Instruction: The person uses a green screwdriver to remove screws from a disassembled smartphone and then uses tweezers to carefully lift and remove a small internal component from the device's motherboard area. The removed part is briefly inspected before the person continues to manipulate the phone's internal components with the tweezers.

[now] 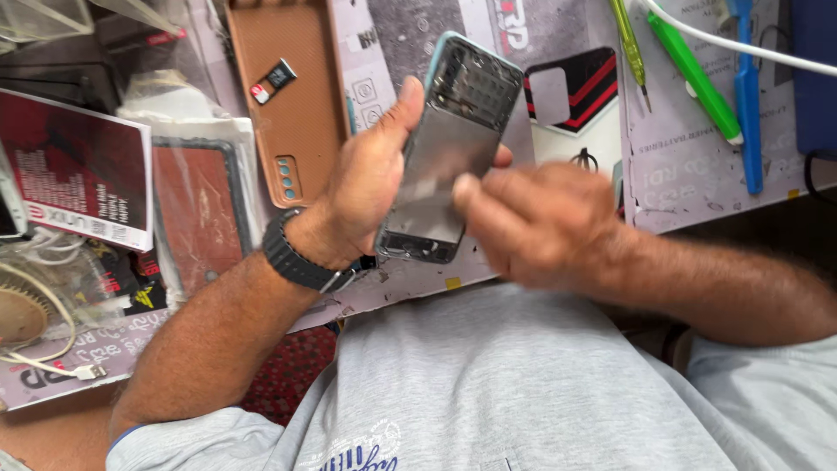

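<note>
My left hand point(370, 179) grips an opened smartphone point(449, 144) by its left edge, thumb up along the side. The phone has no back cover, so its grey inner plate and dark circuit area at the top show, inside a pale teal frame. My right hand point(540, 222), blurred by motion, rests its fingertips on the lower right of the phone's inner plate. A dark watch point(296, 257) sits on my left wrist. Both hands hover above the front edge of the work mat point(680, 174).
A brown phone case point(292, 96) lies at the back left with a small SIM tray and card point(272, 80) on it. Green and blue tools point(724, 87) and a white cable point(750, 44) lie at the right. Boxes, plastic bags and cables clutter the left.
</note>
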